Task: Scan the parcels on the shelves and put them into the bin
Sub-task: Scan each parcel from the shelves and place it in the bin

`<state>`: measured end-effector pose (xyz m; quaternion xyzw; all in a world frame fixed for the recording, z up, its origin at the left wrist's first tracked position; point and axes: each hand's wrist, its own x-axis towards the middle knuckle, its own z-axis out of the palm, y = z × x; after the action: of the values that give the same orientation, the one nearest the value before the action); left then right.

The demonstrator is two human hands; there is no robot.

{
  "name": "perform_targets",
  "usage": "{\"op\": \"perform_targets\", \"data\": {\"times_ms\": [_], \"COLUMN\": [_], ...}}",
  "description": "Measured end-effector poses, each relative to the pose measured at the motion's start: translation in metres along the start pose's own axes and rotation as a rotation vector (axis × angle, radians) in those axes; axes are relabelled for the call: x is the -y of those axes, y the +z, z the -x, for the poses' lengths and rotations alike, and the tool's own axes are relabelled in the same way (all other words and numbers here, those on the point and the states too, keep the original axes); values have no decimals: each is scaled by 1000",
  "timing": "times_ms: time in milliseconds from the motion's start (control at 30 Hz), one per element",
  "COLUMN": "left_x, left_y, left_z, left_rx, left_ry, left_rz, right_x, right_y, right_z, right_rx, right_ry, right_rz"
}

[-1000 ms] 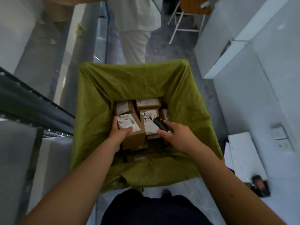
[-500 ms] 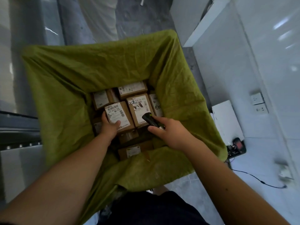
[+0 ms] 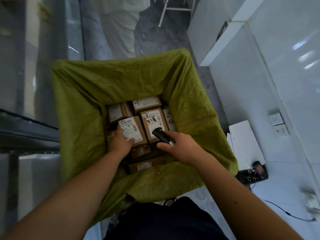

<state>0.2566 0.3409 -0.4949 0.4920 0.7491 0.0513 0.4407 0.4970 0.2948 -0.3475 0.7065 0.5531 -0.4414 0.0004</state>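
Hands: left hand [image 3: 121, 142] grips the labelled parcel [image 3: 132, 131] down in the bin [image 3: 83, 94]; right hand [image 3: 180, 147] holds the scanner [image 3: 160, 135] just beside it.
Parcel: stiff cardboard, probably light; best held by opposite edges.
Around: more boxes [image 3: 147, 104] packed beyond the fingers.

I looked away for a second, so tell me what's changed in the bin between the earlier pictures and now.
Little changed. The left hand still holds the labelled parcel and has lowered it in among the other boxes in the green-lined bin; it has not let go. The right hand still grips the black scanner over the boxes. The other parcels lie as before; the view itself shifted.
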Motion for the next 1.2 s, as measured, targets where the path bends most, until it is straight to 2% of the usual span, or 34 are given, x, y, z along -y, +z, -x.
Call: {"op": "perform_targets", "data": {"times_ms": [300,467,767,1000,1200], "left_x": [-20,-36,-77,-82,-57], "left_y": [-13,-13,17,48,72], "left_z": [82,140,255,352,443], "left_rx": [-96,-260,-578,-716,-859], "left_ry": [95,73,-179,-350,-585], "left_rz": [-199,-244,-376,-281,-196], "right_x": [1,-2,-13,-11,8], "right_y": [-24,-37,-53,-37,3], "right_z": [0,-5,12,63,121], "right_rx": [-23,13,105,215,337], "right_ry": [-91,-198,-626,-923,-1151], "right_rz": [220,357,558,552,634]}}
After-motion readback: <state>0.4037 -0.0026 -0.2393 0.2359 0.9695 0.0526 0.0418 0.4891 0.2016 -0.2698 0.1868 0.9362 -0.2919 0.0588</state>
